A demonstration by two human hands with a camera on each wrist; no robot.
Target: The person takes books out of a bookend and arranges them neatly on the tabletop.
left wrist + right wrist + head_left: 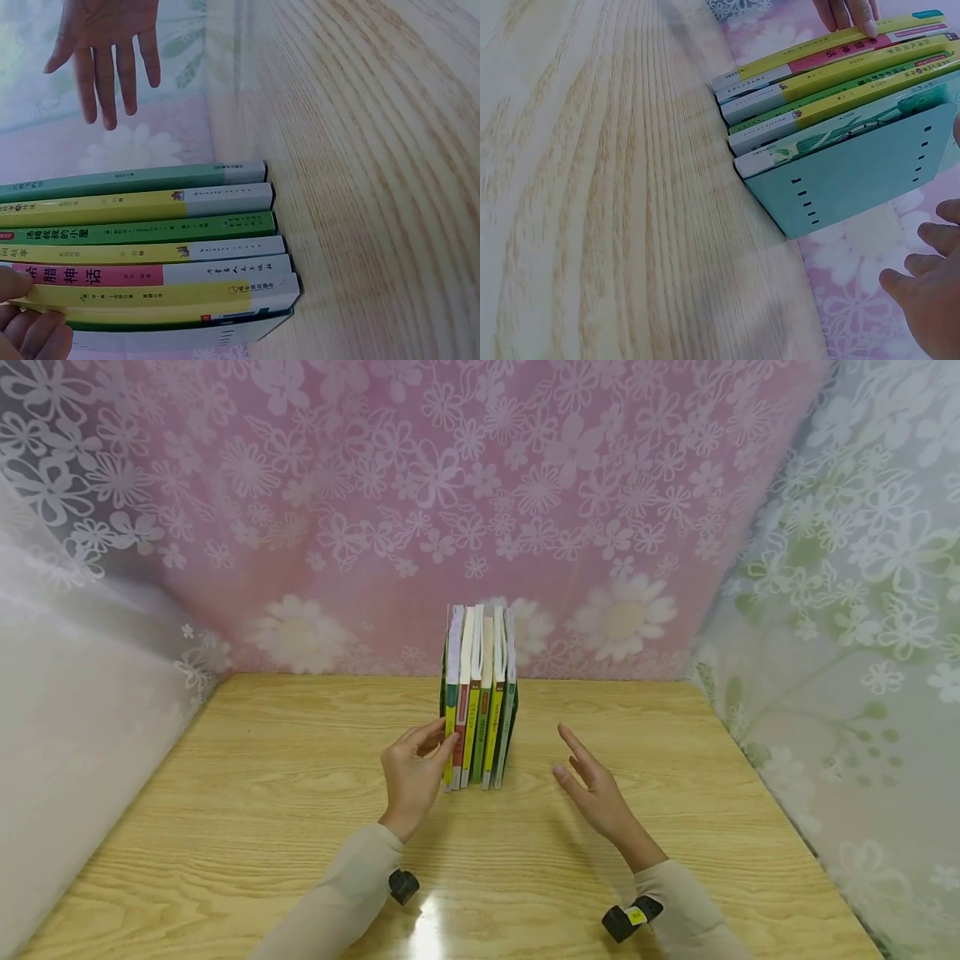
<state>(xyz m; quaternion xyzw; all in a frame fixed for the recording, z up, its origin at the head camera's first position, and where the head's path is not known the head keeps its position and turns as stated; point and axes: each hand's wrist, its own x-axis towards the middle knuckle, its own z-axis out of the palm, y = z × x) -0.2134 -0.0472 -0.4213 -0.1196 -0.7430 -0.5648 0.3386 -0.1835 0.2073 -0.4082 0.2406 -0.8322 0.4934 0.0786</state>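
Several books (480, 718) stand upright in a row on the table, spines toward me. My left hand (412, 768) is at the left end of the row, thumb and fingers pinching the yellow book (187, 297) there. Beside it is a pink-spined book (112, 275), then more yellow and green spines. A mint-green bookend (855, 180) with small slots stands against the row's right end. My right hand (598, 793) hovers to the right, apart from the books, fingers extended and holding nothing.
The books stand on a wood-grain table (262, 793), toward its back edge. A pink floral curtain (420, 510) hangs behind it, with pale floral sheets (862, 635) at the sides. Each sleeve carries a black wrist camera (621, 923).
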